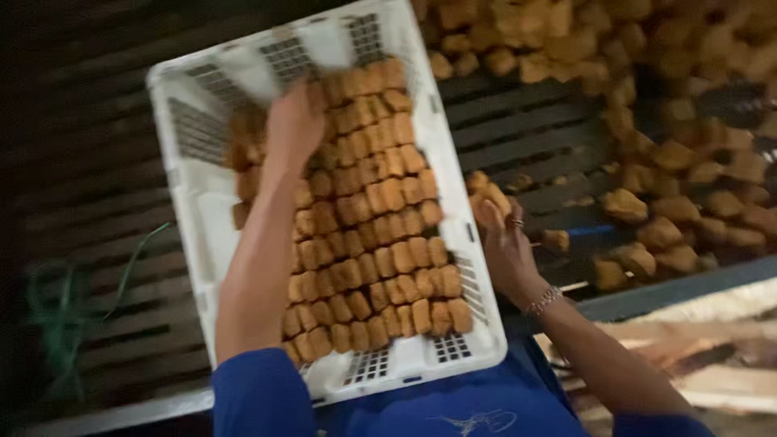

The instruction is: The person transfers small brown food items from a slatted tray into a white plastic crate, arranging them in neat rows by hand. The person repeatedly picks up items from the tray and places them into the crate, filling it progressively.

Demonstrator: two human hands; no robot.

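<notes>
A white slotted plastic crate [202, 202] lies in front of me, packed with rows of several golden-brown fried pieces [380, 235]. My left hand [293, 125] reaches into the crate's far part and rests on the pieces there; whether it grips one is hidden. My right hand [506, 243], with a ring and a bracelet, is just outside the crate's right wall, fingers closed around a few fried pieces [490, 198].
A big loose heap of the same fried pieces [672, 146] covers the slatted dark rack [526, 137] at the right and top. A green cord [65, 307] hangs at the left. Pale boards [704, 324] lie at the lower right.
</notes>
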